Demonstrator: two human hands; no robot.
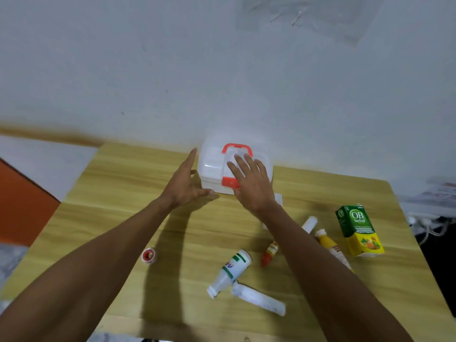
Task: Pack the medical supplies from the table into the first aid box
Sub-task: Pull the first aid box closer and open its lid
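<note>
While both hands spread, first aid box point(217, 169) sits closed, handle point(237, 149) wallward

Plain room: wooden table point(138, 183) against bare white wall point(172, 70).

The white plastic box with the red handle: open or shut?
Shut: the white plastic box has its lid down and its red latch sits across the front seam.

Both bare arms reach toward twelve o'clock. The left hand point(184, 183) is spread, thumb pointing to three o'clock. The right hand point(251, 183) lies flat, fingers splayed.
</note>
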